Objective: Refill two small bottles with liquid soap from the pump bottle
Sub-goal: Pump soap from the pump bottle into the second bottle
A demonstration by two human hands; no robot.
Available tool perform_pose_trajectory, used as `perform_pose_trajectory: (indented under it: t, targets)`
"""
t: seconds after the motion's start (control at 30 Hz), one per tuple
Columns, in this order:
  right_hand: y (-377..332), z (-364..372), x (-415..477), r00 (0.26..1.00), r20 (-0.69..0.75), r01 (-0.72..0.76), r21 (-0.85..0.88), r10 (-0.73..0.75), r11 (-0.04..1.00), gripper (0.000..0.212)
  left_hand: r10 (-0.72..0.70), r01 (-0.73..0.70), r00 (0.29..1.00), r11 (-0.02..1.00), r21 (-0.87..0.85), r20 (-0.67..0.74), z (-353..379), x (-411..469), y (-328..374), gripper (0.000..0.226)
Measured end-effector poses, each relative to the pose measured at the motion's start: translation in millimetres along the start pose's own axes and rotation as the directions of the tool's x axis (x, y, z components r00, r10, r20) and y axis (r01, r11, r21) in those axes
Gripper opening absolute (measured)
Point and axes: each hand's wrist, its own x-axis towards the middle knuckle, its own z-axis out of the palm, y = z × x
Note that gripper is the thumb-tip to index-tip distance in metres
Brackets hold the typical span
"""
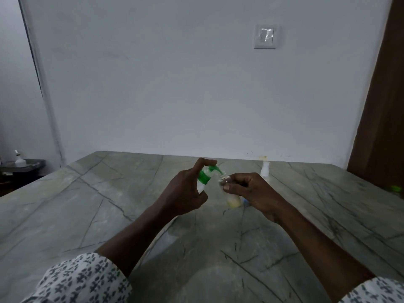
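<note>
Left hand (185,193) grips the pump bottle (204,178), finger on top; right hand (251,191) clasps a part-filled small bottle (232,199); the second bottle (265,169) waits near the counter's far edge.

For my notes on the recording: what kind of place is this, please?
Probably a room in a home: a grey stone table against a plain white wall with a light switch, and a wooden door at right.

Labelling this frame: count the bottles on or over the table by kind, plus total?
Pump bottle: 1, in the left hand
Small bottles: 2, one in the right hand, one standing behind it on the table
Total: 3
</note>
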Motion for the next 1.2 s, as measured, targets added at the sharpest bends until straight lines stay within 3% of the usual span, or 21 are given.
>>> perform_pose_trajectory:
  t: [0.27, 0.6, 0.9, 1.2]
  targets:
    - [-7.4, 5.4, 14.8, 0.998, 0.070, -0.002, -0.095, 0.008, 0.995, 0.015, -0.001, 0.000, 0.998, 1.000, -0.013, -0.069, -2.5, -4.9, -7.8, 0.062]
    - [0.1, 13.3, 20.2, 0.998, 0.025, 0.053, -0.009, -0.053, 0.999, 0.014, 0.032, -0.032, 0.997, 0.999, 0.007, -0.068, -4.9, -3.5, -17.1, 0.074]
    - [4.5, 19.9, 13.2, 0.998, 0.017, 0.055, -0.030, -0.055, 0.998, 0.013, 0.038, -0.035, 0.996, 0.999, 0.038, -0.083, -2.3, -5.0, -10.5, 0.059]
    - [7.8, 16.6, 14.0, 0.998, -0.019, 0.059, 0.013, -0.059, 0.998, 0.017, 0.015, -0.011, 0.999, 0.998, 0.068, -0.049, -2.3, -3.4, -11.4, 0.073]
